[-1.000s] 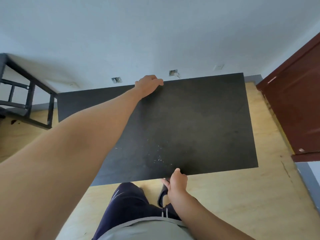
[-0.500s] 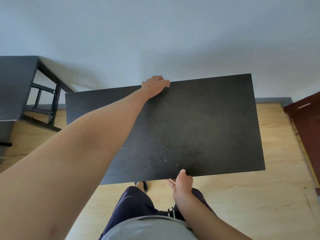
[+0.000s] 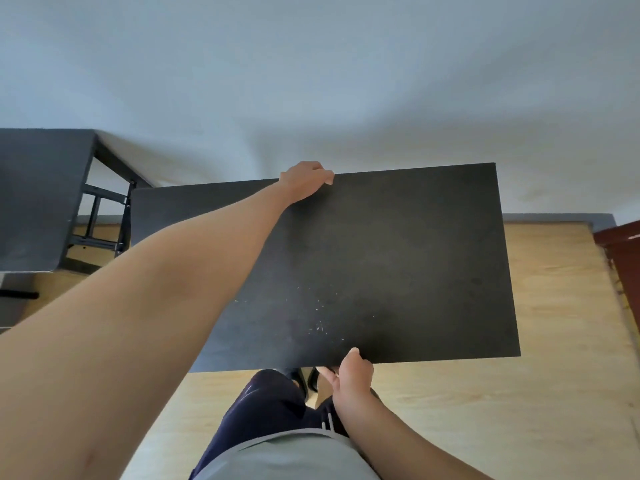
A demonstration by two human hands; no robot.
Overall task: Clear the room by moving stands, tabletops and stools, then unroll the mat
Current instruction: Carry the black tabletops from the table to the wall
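A black rectangular tabletop (image 3: pixel 398 265) is held off the floor in front of me, its flat face turned up toward the camera, with a few pale scratches near its lower edge. My left hand (image 3: pixel 306 180) grips its far edge, fingers curled over the rim. My right hand (image 3: pixel 353 372) grips the near edge from below, thumb on top. My left forearm crosses the board's left part and hides it.
A second dark tabletop (image 3: pixel 38 202) on a black metal stand (image 3: pixel 100 220) is at the left against the white wall (image 3: pixel 311 81). A dark red door (image 3: pixel 623 265) is at the right edge. Light wooden floor (image 3: pixel 554 410) lies below and to the right.
The view has swung left with the tabletop still carried in both hands: the red door has slid out toward the right edge and the table at the left has come further into view.
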